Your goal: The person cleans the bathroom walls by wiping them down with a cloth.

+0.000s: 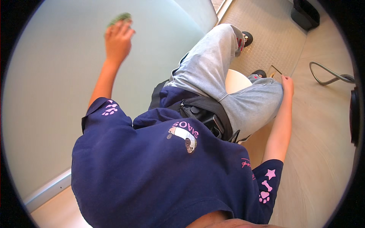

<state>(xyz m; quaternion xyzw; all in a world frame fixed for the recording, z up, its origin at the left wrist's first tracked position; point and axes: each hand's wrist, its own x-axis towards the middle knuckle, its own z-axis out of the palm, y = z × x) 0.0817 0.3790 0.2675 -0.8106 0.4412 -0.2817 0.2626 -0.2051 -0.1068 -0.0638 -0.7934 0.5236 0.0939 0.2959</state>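
My left hand [118, 35] is raised at the upper left, its fingers on a green cleaning pad [119, 18]. Hand and pad are blurred, and they are against or just before a pale frosted panel [62, 79]. My right hand [288, 85] is low at the right, beside the knee of my grey trousers [256, 99]. Its fingers are bent and partly hidden, so whether they grip the cloth does not show. A white rounded object [238, 81] shows between my legs; its kind cannot be told.
Small square tiles cover the floor [273, 37], with a drain edge [276, 69] near my right hand. A black bin [305, 15] stands at the far right. A metal shower hose [322, 82] loops against the beige wall [316, 128]. An open black waist bag [208, 114] sits at my waist.
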